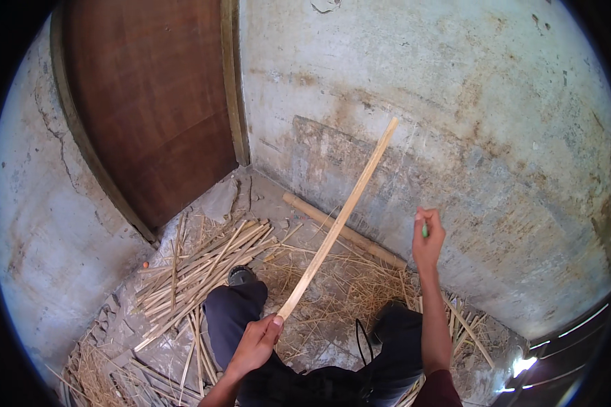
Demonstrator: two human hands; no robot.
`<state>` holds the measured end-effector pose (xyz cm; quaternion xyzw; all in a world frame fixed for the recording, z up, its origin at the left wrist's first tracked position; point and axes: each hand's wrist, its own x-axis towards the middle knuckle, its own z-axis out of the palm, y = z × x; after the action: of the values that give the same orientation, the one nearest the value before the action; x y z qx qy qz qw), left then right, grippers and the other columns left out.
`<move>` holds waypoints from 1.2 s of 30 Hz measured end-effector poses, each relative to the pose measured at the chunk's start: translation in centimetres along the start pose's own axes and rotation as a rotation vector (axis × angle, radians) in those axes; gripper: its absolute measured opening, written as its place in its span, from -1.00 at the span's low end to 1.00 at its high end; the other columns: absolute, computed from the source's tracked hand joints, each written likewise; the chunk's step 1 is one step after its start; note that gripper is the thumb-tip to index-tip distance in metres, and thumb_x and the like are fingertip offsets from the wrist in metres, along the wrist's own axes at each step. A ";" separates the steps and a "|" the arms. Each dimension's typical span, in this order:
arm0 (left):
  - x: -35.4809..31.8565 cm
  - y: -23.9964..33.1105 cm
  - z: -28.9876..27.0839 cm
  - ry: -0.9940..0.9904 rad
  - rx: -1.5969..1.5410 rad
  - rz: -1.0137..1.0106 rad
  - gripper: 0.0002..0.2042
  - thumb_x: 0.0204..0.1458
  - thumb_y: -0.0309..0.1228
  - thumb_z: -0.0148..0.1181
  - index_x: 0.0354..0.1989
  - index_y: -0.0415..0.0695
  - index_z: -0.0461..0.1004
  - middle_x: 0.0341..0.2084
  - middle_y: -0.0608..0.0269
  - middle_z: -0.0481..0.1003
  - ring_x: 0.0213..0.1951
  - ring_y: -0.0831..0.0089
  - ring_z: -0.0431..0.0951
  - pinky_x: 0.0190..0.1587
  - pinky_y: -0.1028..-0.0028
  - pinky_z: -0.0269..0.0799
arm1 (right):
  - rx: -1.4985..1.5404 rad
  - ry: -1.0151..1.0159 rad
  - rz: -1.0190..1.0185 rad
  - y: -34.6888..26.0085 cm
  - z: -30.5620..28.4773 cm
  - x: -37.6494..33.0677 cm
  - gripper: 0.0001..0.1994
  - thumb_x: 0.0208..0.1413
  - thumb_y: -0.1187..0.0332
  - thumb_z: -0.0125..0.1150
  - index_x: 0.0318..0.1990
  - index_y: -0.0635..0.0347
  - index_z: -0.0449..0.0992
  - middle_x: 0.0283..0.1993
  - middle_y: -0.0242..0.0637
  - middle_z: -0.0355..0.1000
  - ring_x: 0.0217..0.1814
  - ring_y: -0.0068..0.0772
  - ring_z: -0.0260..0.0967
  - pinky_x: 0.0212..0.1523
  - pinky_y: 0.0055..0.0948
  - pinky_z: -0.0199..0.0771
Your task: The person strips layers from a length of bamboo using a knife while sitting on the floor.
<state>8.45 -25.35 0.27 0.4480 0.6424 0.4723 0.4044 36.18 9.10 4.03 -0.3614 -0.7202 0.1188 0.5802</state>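
Note:
My left hand (256, 344) is closed around the lower end of a long, flat, pale bamboo strip (339, 222). From there the strip slants up and away to the right, its far end free in the air in front of the wall. My right hand (428, 247) is raised to the right of the strip, apart from it. Its fingers are curled round a small green thing (425, 230), of which only a short piece shows; the rest is hidden in the fist.
A heap of split strips (204, 271) lies on the floor at left, beyond my knee. Shavings (349, 288) litter the ground between my legs. A thick bamboo pole (380, 252) rests along the stained wall (495, 169). More strips (470, 330) lie at right. A brown door (149, 102) stands behind.

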 end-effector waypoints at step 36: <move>2.3 1.8 1.5 0.075 0.090 0.094 -0.64 0.51 -0.25 0.00 -0.28 -0.30 0.45 -0.70 0.10 0.30 -0.63 0.35 0.26 -0.47 0.23 0.24 | 0.099 -0.463 -0.644 -9.6 4.8 -10.0 -0.63 0.03 0.41 0.45 0.05 -0.03 0.71 -0.32 -0.50 0.41 -0.64 -0.55 0.31 -0.67 -0.44 0.31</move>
<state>9.60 -22.52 1.44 0.4775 0.6560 0.4777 0.3369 28.73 -3.13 0.82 -0.0524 -0.9019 0.0435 0.4266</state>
